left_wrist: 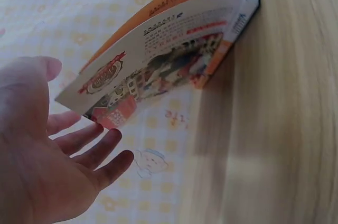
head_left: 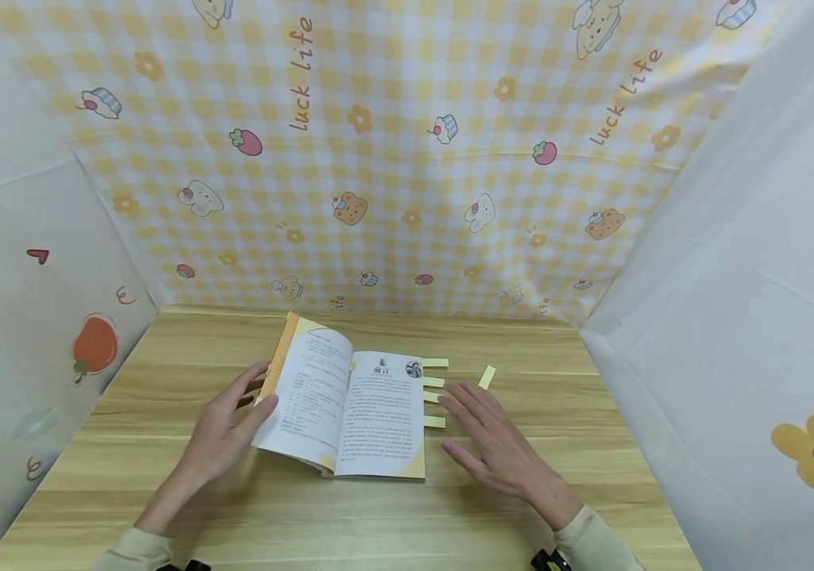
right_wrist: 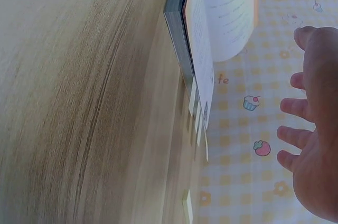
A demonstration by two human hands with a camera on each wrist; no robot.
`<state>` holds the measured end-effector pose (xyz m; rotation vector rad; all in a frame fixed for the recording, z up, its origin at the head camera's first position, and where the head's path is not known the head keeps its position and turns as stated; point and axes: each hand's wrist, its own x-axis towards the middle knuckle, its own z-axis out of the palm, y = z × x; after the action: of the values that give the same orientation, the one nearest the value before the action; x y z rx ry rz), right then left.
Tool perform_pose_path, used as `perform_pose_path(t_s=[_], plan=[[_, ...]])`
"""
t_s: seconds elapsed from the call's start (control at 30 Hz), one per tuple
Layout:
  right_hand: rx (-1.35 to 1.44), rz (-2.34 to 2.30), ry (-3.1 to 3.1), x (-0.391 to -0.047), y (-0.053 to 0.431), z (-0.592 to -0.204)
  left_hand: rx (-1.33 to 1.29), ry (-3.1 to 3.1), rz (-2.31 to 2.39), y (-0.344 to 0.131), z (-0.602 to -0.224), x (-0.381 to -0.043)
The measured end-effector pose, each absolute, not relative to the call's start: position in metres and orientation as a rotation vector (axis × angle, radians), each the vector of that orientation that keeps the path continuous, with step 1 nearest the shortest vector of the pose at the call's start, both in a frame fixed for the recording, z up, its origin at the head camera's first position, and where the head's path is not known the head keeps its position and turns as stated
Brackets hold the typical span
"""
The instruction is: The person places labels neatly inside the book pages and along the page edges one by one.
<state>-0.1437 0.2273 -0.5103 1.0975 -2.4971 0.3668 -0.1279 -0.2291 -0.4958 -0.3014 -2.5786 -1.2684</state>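
Observation:
An open book (head_left: 381,416) lies on the table, its left cover and leaves raised at a slant. My left hand (head_left: 224,424) holds this raised side at its outer edge, thumb in front of the page and fingers behind the cover. In the left wrist view, the printed cover (left_wrist: 158,76) comes between thumb and fingers. Several pale yellow sticky tabs (head_left: 434,422) stick out from the right-hand edge. Beside them is my right hand (head_left: 499,444), fingers extended and holding nothing, fingertips close to the tabs. A separate yellow strip (head_left: 487,377) stands just beyond its fingers.
The wood-grain table (head_left: 378,523) is backed by a yellow checked cloth (head_left: 392,174) with cartoon prints. White printed cloths hang on the left (head_left: 14,317) and right (head_left: 735,317) sides.

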Motion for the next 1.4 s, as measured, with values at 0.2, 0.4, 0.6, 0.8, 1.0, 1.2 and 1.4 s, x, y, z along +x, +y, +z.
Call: perform_pose_path(t_s=[0.2,0.4,0.6,0.8,1.0,1.2,1.4], plan=[[1.088,0.362,-2.492,-0.144,0.227,-0.51,-0.461,-2.512,-1.314,-0.215,-0.488,-0.128],[1.091,0.356,-2.476,-0.146,0.227,-0.51,-0.621,-2.467,-1.284,-0.199,-0.49,-0.131],[1.079,0.348,-2.479,-0.147,0.226,-0.512,-0.737,-2.472,-1.286,-0.181,-0.494,-0.132],[1.067,0.343,-2.478,-0.148,0.225,-0.512,-0.802,-2.543,-1.319,-0.163,-0.494,-0.134],[1.055,0.34,-2.483,-0.149,0.226,-0.512,-0.873,-2.658,-1.239,-0.146,-0.496,-0.137],[1.04,0.346,-2.512,-0.148,0.228,-0.512,-1.009,-2.698,-0.997,-0.129,-0.507,-0.143],[1.026,0.342,-2.535,-0.148,0.23,-0.515,-1.115,-2.764,-0.721,-0.117,-0.523,-0.148]])
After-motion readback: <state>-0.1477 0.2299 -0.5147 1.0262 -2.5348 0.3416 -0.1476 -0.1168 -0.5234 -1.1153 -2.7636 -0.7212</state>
